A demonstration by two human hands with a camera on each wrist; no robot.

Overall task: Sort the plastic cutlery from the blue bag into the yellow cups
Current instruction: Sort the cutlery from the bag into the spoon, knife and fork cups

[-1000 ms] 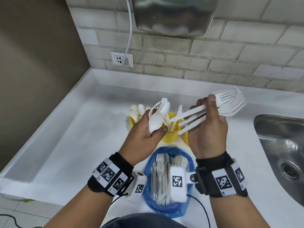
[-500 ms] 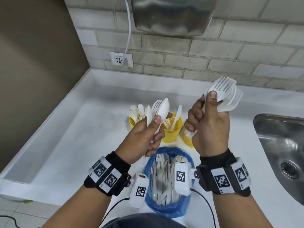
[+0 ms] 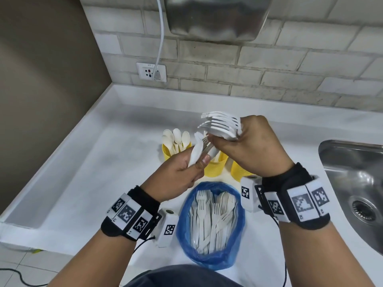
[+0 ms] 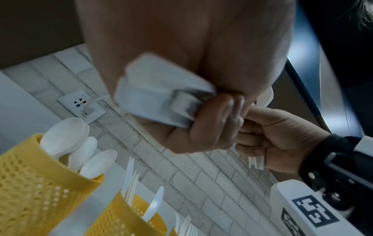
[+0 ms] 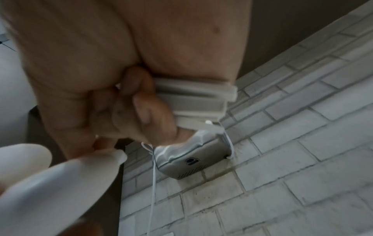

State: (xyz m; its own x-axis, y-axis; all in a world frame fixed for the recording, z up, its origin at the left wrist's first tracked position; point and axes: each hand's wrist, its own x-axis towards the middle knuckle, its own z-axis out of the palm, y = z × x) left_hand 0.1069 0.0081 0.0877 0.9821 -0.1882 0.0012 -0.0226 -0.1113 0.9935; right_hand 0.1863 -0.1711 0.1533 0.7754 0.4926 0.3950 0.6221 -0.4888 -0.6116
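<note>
My right hand [image 3: 246, 150] grips a bunch of white plastic forks [image 3: 221, 126], tines pointing left, above the yellow cups. My left hand [image 3: 182, 170] pinches a few white spoons [image 3: 196, 152], and the fingertips of both hands meet over the middle cup [image 3: 214, 169]. The left yellow cup [image 3: 169, 153] holds spoons, the middle one knives and forks, and the right cup [image 3: 238, 171] is mostly hidden under my right hand. The blue bag [image 3: 211, 222] lies open near the front edge with several forks and spoons inside. In the left wrist view the spoon handles [image 4: 161, 97] sit in my curled fingers.
A steel sink [image 3: 356, 183] is sunk into the white counter [image 3: 93, 162] at the right. A wall socket [image 3: 151, 72] with a white cable and a steel dispenser [image 3: 215, 17] hang on the brick wall behind. The counter's raised left rim borders a brown wall.
My right hand has swung the forks from pointing up and right to pointing left, and moved in to meet my left hand over the cups. The left hand lowered its spoons slightly.
</note>
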